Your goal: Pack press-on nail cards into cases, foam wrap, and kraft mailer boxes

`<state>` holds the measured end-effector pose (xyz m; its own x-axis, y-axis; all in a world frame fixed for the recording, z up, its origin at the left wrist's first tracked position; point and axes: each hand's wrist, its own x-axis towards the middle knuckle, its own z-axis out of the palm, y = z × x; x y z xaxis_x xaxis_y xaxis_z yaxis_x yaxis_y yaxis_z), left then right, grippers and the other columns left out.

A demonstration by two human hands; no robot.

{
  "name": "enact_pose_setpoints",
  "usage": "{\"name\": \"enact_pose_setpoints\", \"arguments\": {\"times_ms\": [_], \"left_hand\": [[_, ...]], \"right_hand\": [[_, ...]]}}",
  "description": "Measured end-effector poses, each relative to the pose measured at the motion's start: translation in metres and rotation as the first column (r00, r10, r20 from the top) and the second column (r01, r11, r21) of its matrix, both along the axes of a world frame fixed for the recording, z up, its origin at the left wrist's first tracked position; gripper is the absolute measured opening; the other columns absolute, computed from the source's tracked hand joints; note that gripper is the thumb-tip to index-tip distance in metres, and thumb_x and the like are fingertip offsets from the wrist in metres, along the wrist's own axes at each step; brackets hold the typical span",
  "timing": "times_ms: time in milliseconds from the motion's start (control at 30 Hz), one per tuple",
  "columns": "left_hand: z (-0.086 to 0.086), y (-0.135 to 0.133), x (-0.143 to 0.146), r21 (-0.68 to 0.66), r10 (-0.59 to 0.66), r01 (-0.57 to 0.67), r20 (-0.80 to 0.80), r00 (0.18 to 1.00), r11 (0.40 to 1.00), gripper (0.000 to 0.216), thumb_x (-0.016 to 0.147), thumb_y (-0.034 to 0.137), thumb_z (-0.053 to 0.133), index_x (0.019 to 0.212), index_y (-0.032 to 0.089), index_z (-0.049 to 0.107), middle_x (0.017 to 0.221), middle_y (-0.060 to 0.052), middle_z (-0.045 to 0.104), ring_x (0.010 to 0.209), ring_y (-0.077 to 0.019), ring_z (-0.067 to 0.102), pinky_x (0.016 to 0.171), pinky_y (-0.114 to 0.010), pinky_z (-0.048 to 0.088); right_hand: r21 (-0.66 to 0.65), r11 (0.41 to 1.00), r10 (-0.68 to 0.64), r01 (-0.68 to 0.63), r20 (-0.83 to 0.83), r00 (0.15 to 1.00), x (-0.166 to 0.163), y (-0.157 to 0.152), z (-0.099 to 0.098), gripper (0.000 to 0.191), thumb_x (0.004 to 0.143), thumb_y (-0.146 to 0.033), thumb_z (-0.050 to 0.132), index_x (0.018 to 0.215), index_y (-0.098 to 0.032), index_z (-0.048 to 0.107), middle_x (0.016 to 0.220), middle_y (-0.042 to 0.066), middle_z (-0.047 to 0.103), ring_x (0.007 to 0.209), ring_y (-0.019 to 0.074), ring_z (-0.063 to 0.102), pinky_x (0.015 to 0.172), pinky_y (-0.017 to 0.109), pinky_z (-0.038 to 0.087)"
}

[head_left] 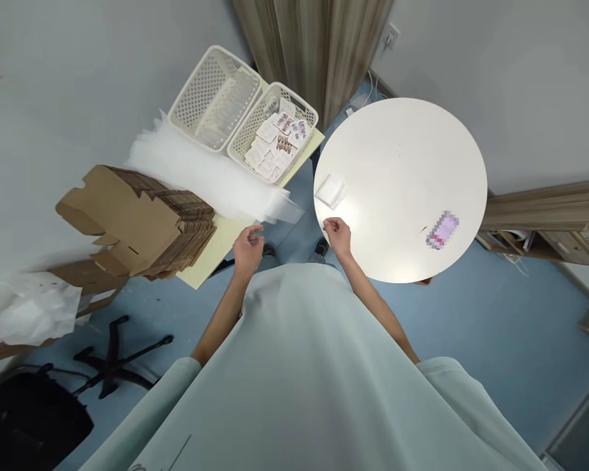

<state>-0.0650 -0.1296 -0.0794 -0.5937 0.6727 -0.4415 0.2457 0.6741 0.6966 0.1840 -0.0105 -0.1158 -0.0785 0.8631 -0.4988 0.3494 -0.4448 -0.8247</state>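
My left hand point(248, 250) is over the pale yellow table, its fingers loosely curved and apart. Just beyond it lies the near end of a stack of translucent white plastic sleeves point(201, 163). My right hand point(338, 235) is above the left rim of the round white table point(402, 183), its fingers curled together in a pinch; whatever may be between them is too small to make out. Beyond its fingertips, a small white translucent packet point(330, 191) lies flat near the table edge.
Two white baskets stand behind the sleeves: one point(196, 85) with clear plastic pieces, one point(314, 118) with cards bearing press-on nails. Flat brown cardboard boxes point(132, 222) are stacked at left. A blurred purple item point(443, 230) lies on the round table. A chair base point(110, 360) stands lower left.
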Motion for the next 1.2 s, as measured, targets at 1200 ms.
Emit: {"name": "enact_pose_setpoints", "arguments": {"times_ms": [1200], "left_hand": [[-0.037, -0.137, -0.289, -0.120, -0.344, 0.323, -0.266, 0.901, 0.939, 0.033, 0.102, 0.026, 0.052, 0.117, 0.023, 0.081, 0.125, -0.019, 0.080, 0.125, -0.0405, 0.075, 0.114, -0.052, 0.057]], "right_hand": [[0.064, 0.488, 0.773, -0.870, 0.430, 0.466, -0.337, -0.158, 0.054, 0.046, 0.113, -0.022, 0.059, 0.158, -0.023, 0.069, 0.131, 0.012, 0.082, 0.112, 0.0271, 0.080, 0.107, 0.039, 0.060]]}}
